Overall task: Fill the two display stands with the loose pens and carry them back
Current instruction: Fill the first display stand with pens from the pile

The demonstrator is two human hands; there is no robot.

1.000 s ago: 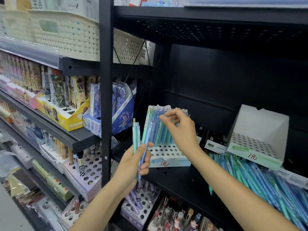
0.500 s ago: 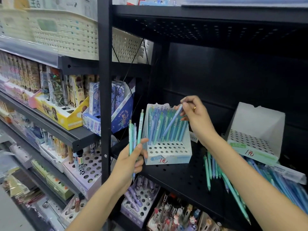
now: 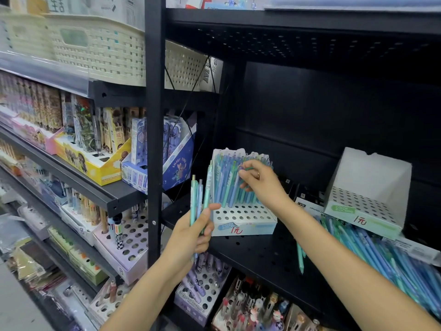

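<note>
while the right hand pinched a single green pen at the back rows of the white perforated cardboard display stand with the blue front label, that stand was judged roughly half filled: blue and green pens stood in its rear holes, and the front rows of holes were bare. the left hand gripped a small bundle of teal and blue pens upright, just beside the stand's left edge, fingers curled round them.

the second white perforated stand with the green label stood well apart to the right and showed no pens in its holes. a large heap of loose blue and green pens lay on the black perforated metal shelf in front of it, one stray pen nearer the first stand. most of the filling, and all of the carrying, was judged outstanding.

the black upright post stood close on the left of the left hand. the shelf above left open room overhead. bare shelf lay between the two stands.
</note>
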